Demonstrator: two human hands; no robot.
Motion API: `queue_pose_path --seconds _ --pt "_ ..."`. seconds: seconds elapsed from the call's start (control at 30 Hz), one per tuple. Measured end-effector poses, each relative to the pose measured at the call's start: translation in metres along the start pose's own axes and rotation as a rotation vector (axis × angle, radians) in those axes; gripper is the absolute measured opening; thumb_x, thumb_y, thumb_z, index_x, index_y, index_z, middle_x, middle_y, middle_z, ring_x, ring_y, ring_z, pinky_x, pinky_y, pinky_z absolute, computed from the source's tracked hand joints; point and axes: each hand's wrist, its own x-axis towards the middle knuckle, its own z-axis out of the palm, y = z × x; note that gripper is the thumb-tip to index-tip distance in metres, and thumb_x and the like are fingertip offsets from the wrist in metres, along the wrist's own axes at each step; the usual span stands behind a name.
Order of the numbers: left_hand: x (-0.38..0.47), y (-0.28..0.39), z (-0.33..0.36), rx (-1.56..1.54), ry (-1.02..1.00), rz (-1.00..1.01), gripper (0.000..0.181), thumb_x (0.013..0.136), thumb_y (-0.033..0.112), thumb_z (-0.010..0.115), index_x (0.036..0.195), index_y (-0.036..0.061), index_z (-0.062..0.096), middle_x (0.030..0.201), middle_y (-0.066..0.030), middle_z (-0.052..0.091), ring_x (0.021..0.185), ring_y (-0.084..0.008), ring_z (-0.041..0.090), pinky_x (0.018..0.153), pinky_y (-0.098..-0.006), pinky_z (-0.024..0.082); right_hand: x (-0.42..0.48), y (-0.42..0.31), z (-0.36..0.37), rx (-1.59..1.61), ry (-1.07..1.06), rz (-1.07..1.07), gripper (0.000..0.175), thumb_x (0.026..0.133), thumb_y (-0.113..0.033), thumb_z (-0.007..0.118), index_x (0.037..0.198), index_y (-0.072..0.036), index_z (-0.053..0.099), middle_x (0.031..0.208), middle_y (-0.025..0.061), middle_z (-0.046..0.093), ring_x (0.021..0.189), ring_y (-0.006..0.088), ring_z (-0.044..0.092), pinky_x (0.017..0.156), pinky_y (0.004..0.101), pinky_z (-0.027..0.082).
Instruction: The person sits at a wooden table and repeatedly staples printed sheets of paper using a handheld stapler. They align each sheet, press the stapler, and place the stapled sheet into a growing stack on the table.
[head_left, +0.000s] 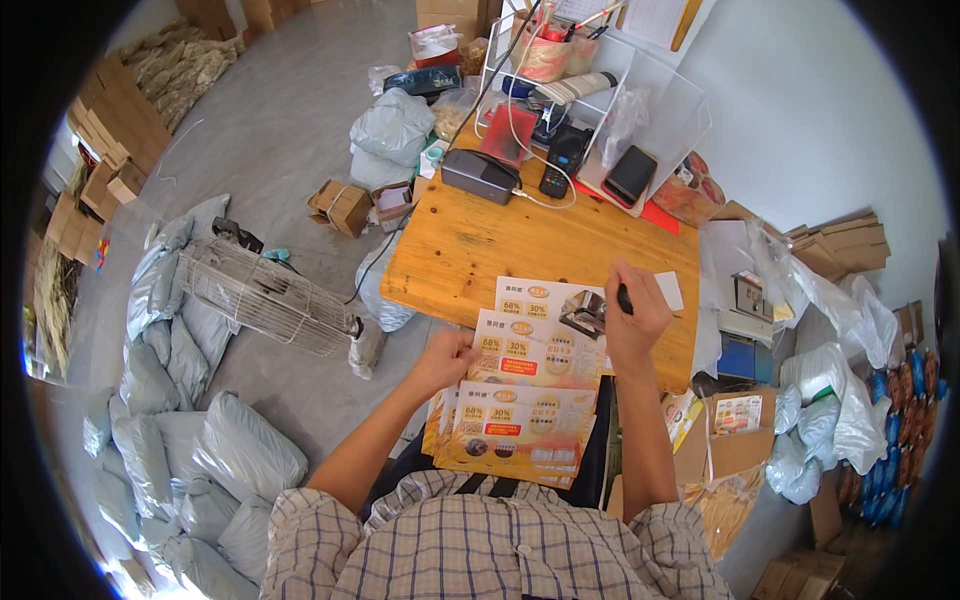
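My right hand (637, 304) grips the black knob of a metal-framed hand stamp (583, 313). Its shiny frame is tilted over the top right of a printed sheet (517, 289) at the table's front edge. Between thumb and fingers, my left hand (448, 358) pinches the left edge of a second printed sheet (491, 365), which overlaps the first. On my lap rests a stack of similar printed sheets (517, 442), colored white and orange with pictures and writing. My right hand hides part of the stamp and the sheets' right side.
Across the wooden table (450, 247) lie a grey power bank (480, 176), a black handheld terminal (562, 161) and a dark phone (630, 176). White paper (667, 291) sits beside my right hand. A wire-caged heater or fan (266, 292) and grey plastic parcels (247, 442) occupy the floor at left.
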Motion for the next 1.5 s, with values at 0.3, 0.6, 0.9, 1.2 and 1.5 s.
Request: queue_pose_path --seconds 0.3,0.6,0.9,1.2,1.5 --pt "-0.022 0.005 -0.007 -0.188 -0.332 -0.147 0.015 0.094 0.006 0.059 0.097 -0.0055 0.067 0.070 -0.0023 0.066 0.047 -0.0087 0.054 0.046 -0.0244 0.045 -0.004 0.017 0.051 0.130 -0.190 -0.129 0.027 0.073 0.007 0.071 0.099 -0.002 0.069 0.077 0.0110 0.064 0.068 0.0275 0.062 0.059 0.0358 0.049" --pt "0.001 0.022 -0.029 0.114 0.028 -0.094 0.024 0.088 0.019 0.070 0.084 -0.0047 0.070 0.068 -0.0081 0.069 0.047 -0.0115 0.060 0.044 -0.0265 0.047 -0.032 0.025 0.074 0.137 -0.109 -0.059 0.027 0.074 0.007 0.071 0.098 -0.004 0.068 0.075 0.0101 0.062 0.067 0.0265 0.061 0.057 0.0361 0.048" --pt "0.015 0.017 0.038 0.073 0.249 -0.048 0.035 0.086 0.025 0.072 0.068 -0.0051 0.068 0.049 -0.0101 0.060 0.041 -0.0155 0.062 0.041 -0.0296 0.047 0.016 0.004 0.023 0.053 0.047 0.068 0.021 0.078 0.007 0.070 0.097 -0.002 0.069 0.082 0.0130 0.067 0.069 0.0275 0.065 0.059 0.0334 0.050" --pt "0.006 0.019 0.028 -0.228 0.061 -0.150 0.020 0.094 0.008 0.056 0.089 -0.0099 0.061 0.074 -0.0127 0.066 0.052 -0.0198 0.068 0.035 -0.0278 0.043 0.011 -0.003 -0.006 0.029 0.037 0.099 0.028 0.077 0.010 0.070 0.101 -0.002 0.070 0.081 0.0136 0.067 0.066 0.0253 0.064 0.058 0.0319 0.050" --pt "-0.018 0.019 0.006 0.072 0.065 -0.120 0.026 0.098 0.015 0.058 0.092 -0.0091 0.064 0.074 -0.0106 0.067 0.052 -0.0171 0.068 0.035 -0.0256 0.043 0.004 0.002 -0.006 -0.009 0.037 0.094 0.026 0.076 0.010 0.070 0.099 -0.002 0.070 0.076 0.0129 0.064 0.063 0.0252 0.062 0.055 0.0324 0.048"
